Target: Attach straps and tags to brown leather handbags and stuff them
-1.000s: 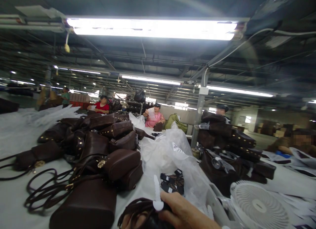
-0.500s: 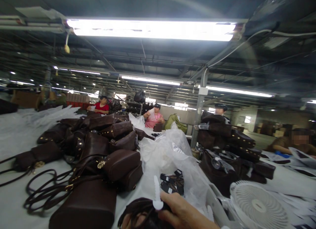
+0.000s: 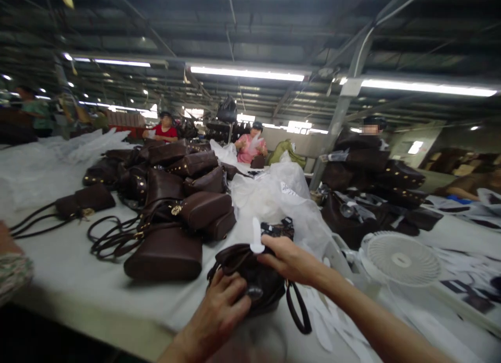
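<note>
A dark brown leather bag (image 3: 260, 274) with a hanging strap loop (image 3: 299, 311) rests on the table in front of me. My left hand (image 3: 225, 303) has its fingers bent over the bag's near left side, gripping it. At the bag's top edge, my right hand (image 3: 284, 256) pinches a white strip (image 3: 256, 235) with a broader lower end, held upright. Whether the right fingers also hold the leather is hard to see. Behind them lie dark patterned pieces with black tags (image 3: 284, 227), on crumpled clear plastic wrapping (image 3: 270, 188).
Brown bags (image 3: 164, 253) with long straps are heaped at left. A white fan (image 3: 399, 258) stands at right near loose white strips (image 3: 321, 321). More bags (image 3: 352, 222) are stacked behind it. A person's sleeve (image 3: 15, 274) shows at far left; other people sit farther back.
My view has tilted down, so the bag and both hands show more fully. The left hand, mostly hidden before, now shows on the bag's near side. The right hand still holds the white strip.
</note>
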A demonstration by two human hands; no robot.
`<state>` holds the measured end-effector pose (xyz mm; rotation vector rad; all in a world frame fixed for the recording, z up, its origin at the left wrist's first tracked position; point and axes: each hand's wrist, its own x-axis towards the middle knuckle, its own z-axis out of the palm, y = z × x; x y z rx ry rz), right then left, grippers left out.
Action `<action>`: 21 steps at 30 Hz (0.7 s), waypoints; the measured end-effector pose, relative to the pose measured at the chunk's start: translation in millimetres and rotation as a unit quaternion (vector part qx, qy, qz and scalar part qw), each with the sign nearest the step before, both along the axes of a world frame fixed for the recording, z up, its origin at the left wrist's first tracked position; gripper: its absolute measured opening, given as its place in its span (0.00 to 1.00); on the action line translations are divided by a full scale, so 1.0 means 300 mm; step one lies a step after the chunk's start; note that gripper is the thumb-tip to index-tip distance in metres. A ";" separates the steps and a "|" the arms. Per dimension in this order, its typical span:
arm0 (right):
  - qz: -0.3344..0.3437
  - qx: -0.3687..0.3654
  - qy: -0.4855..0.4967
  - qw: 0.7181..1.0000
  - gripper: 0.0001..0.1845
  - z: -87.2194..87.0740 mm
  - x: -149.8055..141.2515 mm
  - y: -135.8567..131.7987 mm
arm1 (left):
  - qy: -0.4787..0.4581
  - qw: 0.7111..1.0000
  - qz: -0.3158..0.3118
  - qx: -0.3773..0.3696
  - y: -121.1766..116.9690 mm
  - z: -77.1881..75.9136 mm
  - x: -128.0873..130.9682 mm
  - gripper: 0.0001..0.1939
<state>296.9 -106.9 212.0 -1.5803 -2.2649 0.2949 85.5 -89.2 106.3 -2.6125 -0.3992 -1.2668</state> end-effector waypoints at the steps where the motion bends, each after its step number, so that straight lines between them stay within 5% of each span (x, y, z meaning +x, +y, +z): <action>1: 0.005 0.000 0.003 1.000 0.06 -0.001 0.003 0.001 | 0.018 1.000 -0.018 -0.005 -0.009 0.015 -0.008 0.12; 8: 0.027 0.000 0.018 0.999 0.04 0.007 0.028 -0.022 | 0.079 0.994 -0.075 -0.013 -0.018 0.035 -0.034 0.08; 15: 0.085 -0.031 -0.024 0.996 0.03 -0.009 0.001 -0.014 | 0.055 0.997 -0.030 -0.037 -0.009 0.046 -0.014 0.16; 21: 0.125 -0.079 -0.140 0.979 0.17 0.009 -0.098 0.014 | 0.019 0.996 0.051 0.070 0.014 -0.018 -0.004 0.19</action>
